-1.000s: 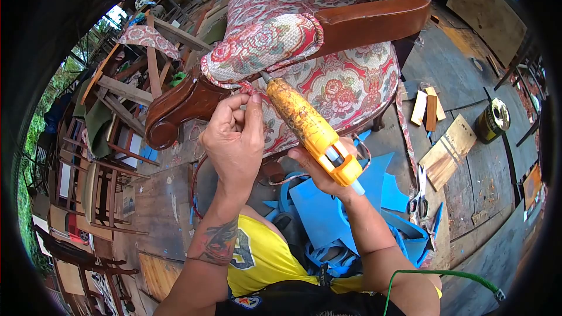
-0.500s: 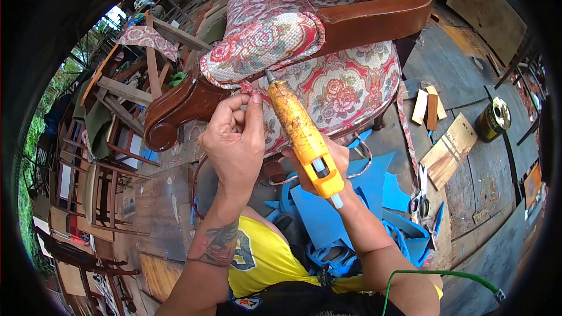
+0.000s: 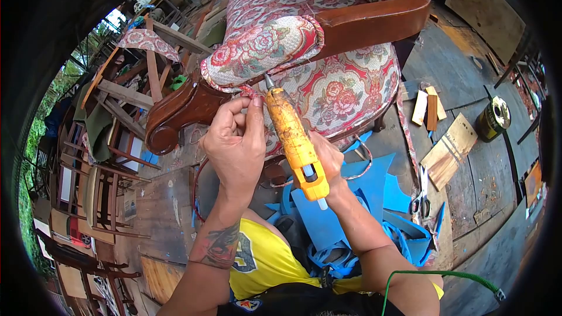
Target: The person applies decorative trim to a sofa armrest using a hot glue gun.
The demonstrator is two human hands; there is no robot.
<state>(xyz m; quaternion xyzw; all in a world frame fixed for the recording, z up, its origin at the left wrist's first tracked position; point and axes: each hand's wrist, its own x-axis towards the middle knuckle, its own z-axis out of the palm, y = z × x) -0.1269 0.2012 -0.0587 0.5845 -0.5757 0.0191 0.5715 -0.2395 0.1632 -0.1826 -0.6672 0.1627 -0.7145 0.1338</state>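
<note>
My right hand (image 3: 328,157) is wrapped round a yellow hot glue gun (image 3: 291,131), smeared with brown residue. A pale glue stick (image 3: 322,203) pokes out of its rear. The metal nozzle is at the lower edge of the floral armrest pad (image 3: 257,51); whether it touches cannot be made out. My left hand (image 3: 237,134) pinches a red patterned piping cord (image 3: 248,90) between thumb and fingers, just left of the nozzle. That cord runs along the pad's edge. Below the pad is the carved wooden arm (image 3: 175,114) of a floral upholstered sofa (image 3: 339,90).
Blue foam scraps (image 3: 319,216) lie below my right hand. Scissors (image 3: 420,196), a wood board (image 3: 449,151), small wood blocks (image 3: 431,111) and an open can (image 3: 493,118) are on the right. Wooden chair frames (image 3: 105,199) crowd the left. A green cord (image 3: 445,273) crosses my right forearm.
The glue gun has swung slightly left and more upright, its rear end moving left. My right hand has shifted a little with it. My left hand stays almost still on the cord.
</note>
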